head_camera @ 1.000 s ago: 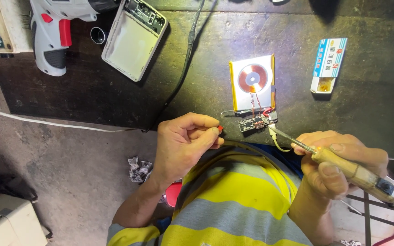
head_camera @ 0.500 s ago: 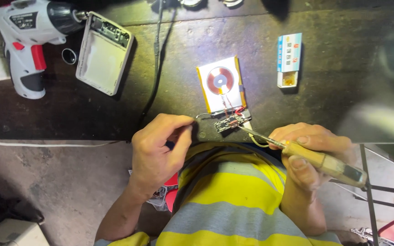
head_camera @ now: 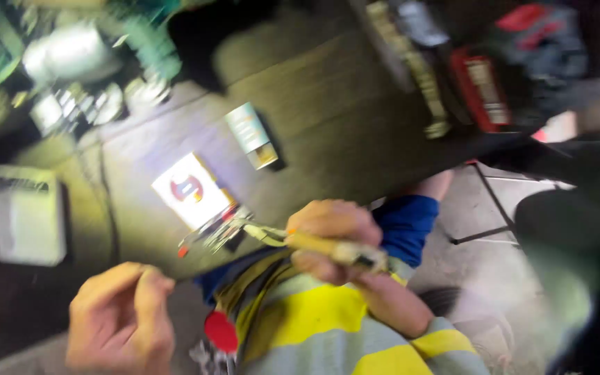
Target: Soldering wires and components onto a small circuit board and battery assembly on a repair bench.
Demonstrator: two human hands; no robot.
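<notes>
1. Our right hand (head_camera: 331, 239) is wrapped tight round the wooden handle of a soldering iron (head_camera: 314, 244), fingers fully curled, with the metal tip aimed left at a small circuit board (head_camera: 218, 232).
2. Our left hand (head_camera: 121, 321) sits low and apart from the bench edge, loosely curled with thumb and fingertips drawn together; the blur keeps us from telling whether anything is pinched between them.
3. We see the circuit board lying at the near edge of the dark wooden workbench (head_camera: 328, 118), with red wires trailing off its left side, and touching or just beside a flat white pack with a red round coil (head_camera: 190, 189) on it.
4. Beyond the pack lies a small blue and white box (head_camera: 251, 134), well apart from the iron.
5. At the far left a pale rectangular case (head_camera: 28, 214) rests on the bench, and a dark cable (head_camera: 109, 191) runs between it and the pack.
6. Nothing stands between the iron's tip and the board.
7. Along the bench's far side we make out blurred tools and a red and black item (head_camera: 494, 76).
8. Below us are a yellow and grey striped shirt (head_camera: 314, 326) and a grey floor.
</notes>
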